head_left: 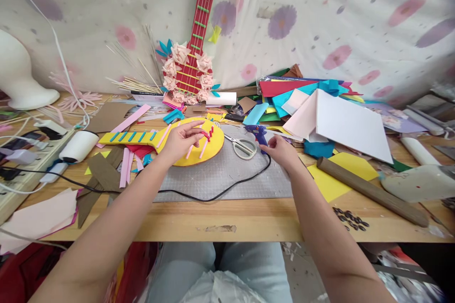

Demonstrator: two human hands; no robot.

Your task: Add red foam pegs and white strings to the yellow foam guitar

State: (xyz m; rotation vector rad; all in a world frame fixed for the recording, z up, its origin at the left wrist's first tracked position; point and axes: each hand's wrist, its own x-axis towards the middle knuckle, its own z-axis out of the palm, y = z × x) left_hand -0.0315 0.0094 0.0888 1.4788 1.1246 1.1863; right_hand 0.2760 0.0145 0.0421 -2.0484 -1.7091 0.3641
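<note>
My left hand is over the body of a yellow paper guitar, its fingertips pinched on a small red paper roll. Several more short red rolls stand near the right end of the guitar body. Pink strips lie across that body, and blue rolls cross the neck. At the right of the grey cutting mat, my right hand has its fingers closed at the handle of a blue hot glue gun. The gun's nozzle points left. White-handled scissors lie between the guitar and the gun.
A finished red paper guitar with pink flowers leans on the back curtain. Coloured paper sheets pile up at the back right. A black cord loops over the mat. A brown roll and a power strip flank the workspace.
</note>
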